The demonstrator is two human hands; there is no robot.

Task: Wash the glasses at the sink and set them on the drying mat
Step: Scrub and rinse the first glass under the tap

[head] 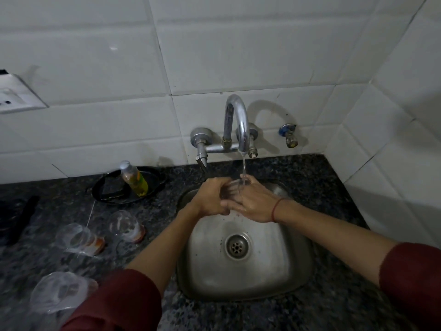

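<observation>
Dark speckled granite worktop (334,187), square steel sink (274,271) at centre. Left hand (210,199) + right hand (255,201) both wrapped round clear glass tumbler (232,189), far side of sink, under running chrome tap (238,120). 3 other clear glasses (74,237) on worktop, left of sink.

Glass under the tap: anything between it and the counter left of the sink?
Nothing visible. Left hand and right hand both hold the glass over the sink. Leftward, only the nearest counter glass stands close to the rim, on the countertop. No drying mat discernible.
</observation>
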